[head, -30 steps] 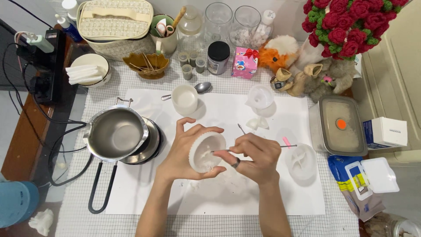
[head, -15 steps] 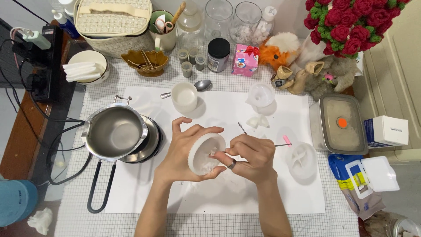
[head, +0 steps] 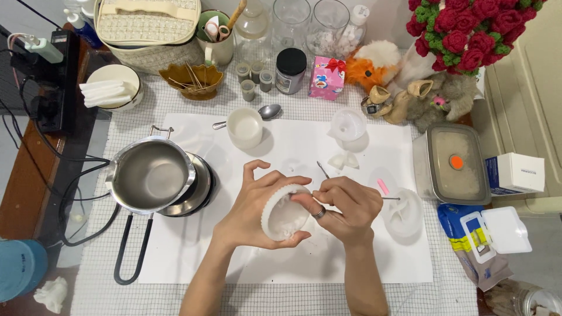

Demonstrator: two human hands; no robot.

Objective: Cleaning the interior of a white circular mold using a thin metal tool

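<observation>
Left hand (head: 254,206) cupped around a white fluted mould (head: 283,212), thumb under its near edge, fingers curled over the far rim, index finger raised clear. Mould tilted, open face toward the camera, held above the white sheet (head: 304,257) near the middle of the table. Right hand (head: 344,208) just right of the mould and touching it, fingertips reaching in over the rim, pinching a thin metal pick (head: 321,169) whose far end sticks up and away; ring on one finger.

Left of the hands: steel pot (head: 149,174) with a long black handle, set on a small hotplate. Farther off: white cup (head: 244,127) with a spoon (head: 266,112) just behind it. Right of the hands: another white mould (head: 404,212) on the sheet, a pink sliver (head: 383,186) beside it, then a lidded container (head: 451,164) with an orange dot. At the far edge: jars, a woven basket (head: 146,29), plush toys (head: 404,88), red roses (head: 468,29).
</observation>
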